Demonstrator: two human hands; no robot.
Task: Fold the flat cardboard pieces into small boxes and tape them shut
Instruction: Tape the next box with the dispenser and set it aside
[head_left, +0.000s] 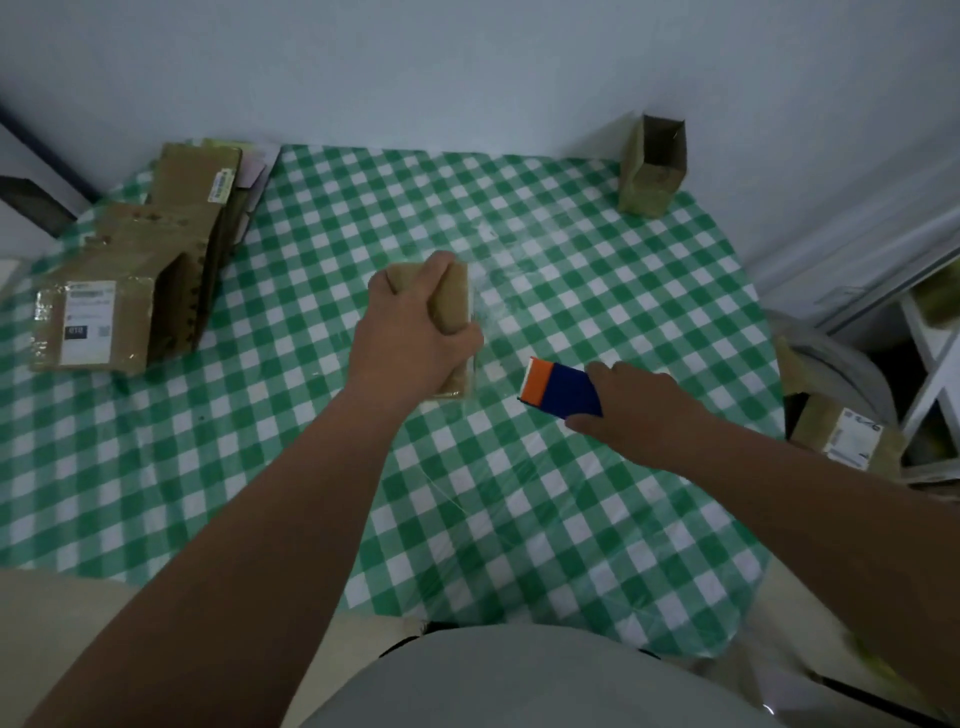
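The left hand clamps its grip on a small brown cardboard box at the middle of the green-checked table, while the right hand grips a blue-and-orange tape dispenser just beside it; a slack hold could let the box slide and the tape land crooked.

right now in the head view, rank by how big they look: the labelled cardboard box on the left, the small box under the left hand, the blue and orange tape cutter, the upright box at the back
1. labelled cardboard box
2. upright box and small box: look alike, and the left hand hides much of the small one, so no ranking
3. tape cutter, partly inside the right hand
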